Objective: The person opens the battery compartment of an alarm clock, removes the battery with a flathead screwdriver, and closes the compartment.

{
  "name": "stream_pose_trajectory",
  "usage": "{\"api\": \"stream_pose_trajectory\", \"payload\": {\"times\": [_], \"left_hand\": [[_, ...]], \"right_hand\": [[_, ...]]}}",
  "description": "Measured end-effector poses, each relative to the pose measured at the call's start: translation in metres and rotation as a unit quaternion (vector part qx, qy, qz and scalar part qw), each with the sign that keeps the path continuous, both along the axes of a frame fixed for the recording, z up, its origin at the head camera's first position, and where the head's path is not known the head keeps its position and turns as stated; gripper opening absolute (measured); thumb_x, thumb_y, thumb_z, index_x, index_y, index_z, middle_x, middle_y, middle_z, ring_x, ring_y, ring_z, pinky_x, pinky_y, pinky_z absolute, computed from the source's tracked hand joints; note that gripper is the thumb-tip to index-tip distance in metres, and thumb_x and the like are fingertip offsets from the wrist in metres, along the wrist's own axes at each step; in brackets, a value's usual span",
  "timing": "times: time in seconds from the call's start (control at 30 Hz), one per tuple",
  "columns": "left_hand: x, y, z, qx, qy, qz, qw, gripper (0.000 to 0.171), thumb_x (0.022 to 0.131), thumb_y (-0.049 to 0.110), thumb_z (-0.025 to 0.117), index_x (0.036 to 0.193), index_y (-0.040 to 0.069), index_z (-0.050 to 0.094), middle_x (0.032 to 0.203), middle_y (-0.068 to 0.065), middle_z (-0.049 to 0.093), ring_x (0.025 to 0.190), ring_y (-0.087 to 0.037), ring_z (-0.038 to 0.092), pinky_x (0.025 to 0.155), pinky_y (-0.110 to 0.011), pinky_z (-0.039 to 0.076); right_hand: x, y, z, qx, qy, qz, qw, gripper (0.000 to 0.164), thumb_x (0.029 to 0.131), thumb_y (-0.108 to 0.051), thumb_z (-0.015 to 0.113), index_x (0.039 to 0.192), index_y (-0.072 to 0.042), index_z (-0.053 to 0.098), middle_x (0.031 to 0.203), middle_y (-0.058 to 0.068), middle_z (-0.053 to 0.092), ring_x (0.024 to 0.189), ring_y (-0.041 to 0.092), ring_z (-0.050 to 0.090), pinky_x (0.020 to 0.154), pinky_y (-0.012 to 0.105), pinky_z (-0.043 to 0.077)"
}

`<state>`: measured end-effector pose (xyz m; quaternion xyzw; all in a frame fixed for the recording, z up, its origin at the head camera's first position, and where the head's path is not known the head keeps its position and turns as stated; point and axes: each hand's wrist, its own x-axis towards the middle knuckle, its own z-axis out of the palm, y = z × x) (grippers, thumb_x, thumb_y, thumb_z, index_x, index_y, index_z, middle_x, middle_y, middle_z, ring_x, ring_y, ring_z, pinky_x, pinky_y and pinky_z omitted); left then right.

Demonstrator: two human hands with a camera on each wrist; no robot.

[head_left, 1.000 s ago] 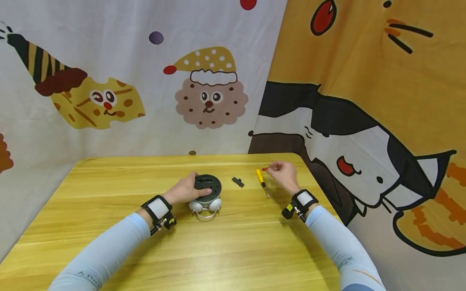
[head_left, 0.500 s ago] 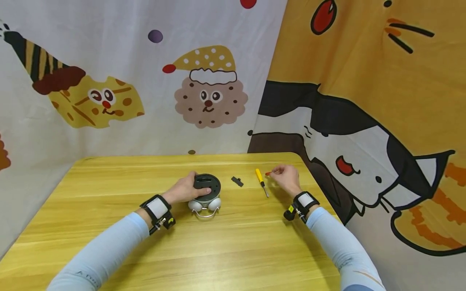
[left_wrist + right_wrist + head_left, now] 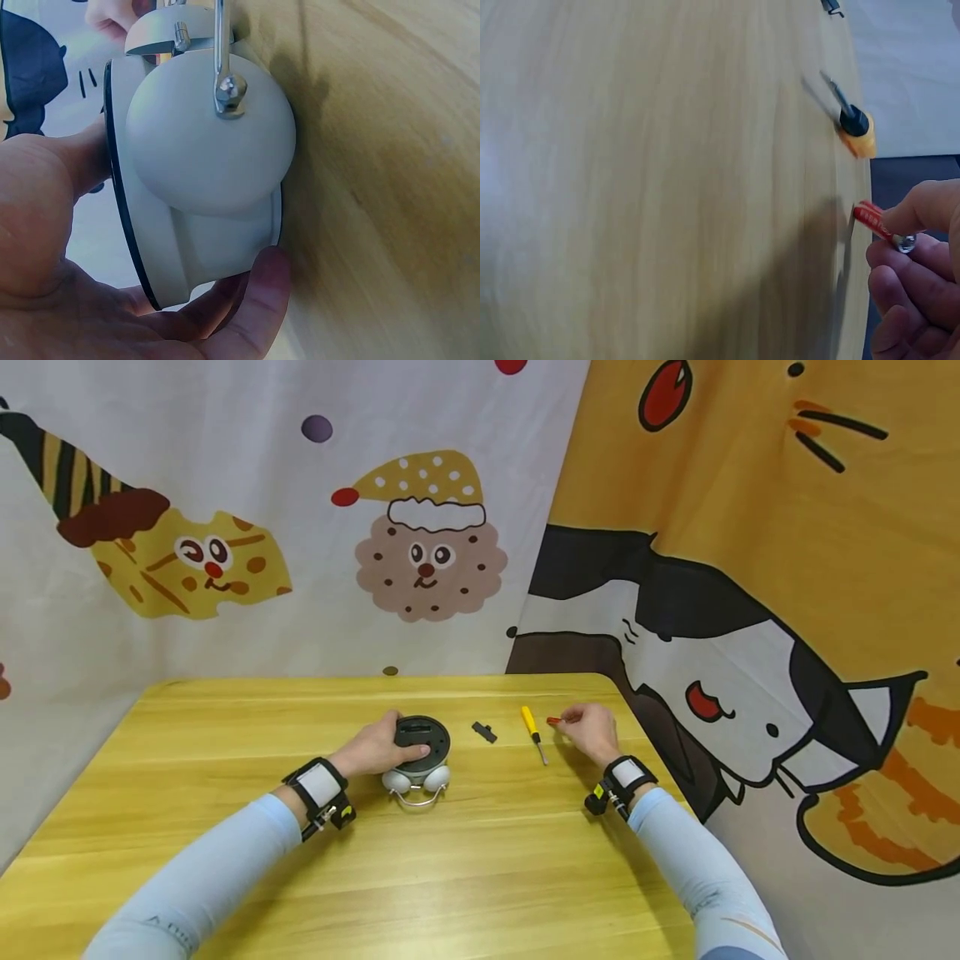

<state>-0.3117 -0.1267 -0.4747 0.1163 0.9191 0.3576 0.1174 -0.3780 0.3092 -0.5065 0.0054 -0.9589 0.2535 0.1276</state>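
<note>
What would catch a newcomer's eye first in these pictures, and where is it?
Probably the large black-and-white cat print, at the head view's right. On the table, the left hand grips a white-belled alarm clock; farther right, beyond a yellow-handled screwdriver, the right hand pinches a small red battery.

Over the last second the right hand [image 3: 591, 731] has drifted towards four o'clock, carrying the red battery [image 3: 554, 721] with it. The gap between the battery and the yellow screwdriver [image 3: 529, 722] has widened, and the battery has gone from about three o'clock of the handle's top to about four. Whether it has also sunk nearer the tabletop [image 3: 420, 885] is hard to judge. In the head view, the curtain [image 3: 322, 560] behind has slid slightly towards ten o'clock.
</note>
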Motion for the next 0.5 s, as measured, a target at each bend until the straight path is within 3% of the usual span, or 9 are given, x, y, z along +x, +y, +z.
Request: {"api": "stream_pose_trajectory", "payload": {"times": [0.5], "left_hand": [[-0.0005,-0.0014,0.0007,0.005,-0.007,0.006,0.9999,0.092,0.103,0.056,0.078,0.162,-0.005,0.041,0.152,-0.034,0.064,0.135,-0.044,0.067,0.114,-0.059,0.056]], "right_hand": [[-0.0032,0.0089,-0.0030,0.042,-0.036,0.010,0.998,0.017,0.096,-0.024,0.088,0.108,-0.012,0.091,0.105,0.010,0.088,0.095,0.031,0.078,0.084,0.044,0.058]]}}
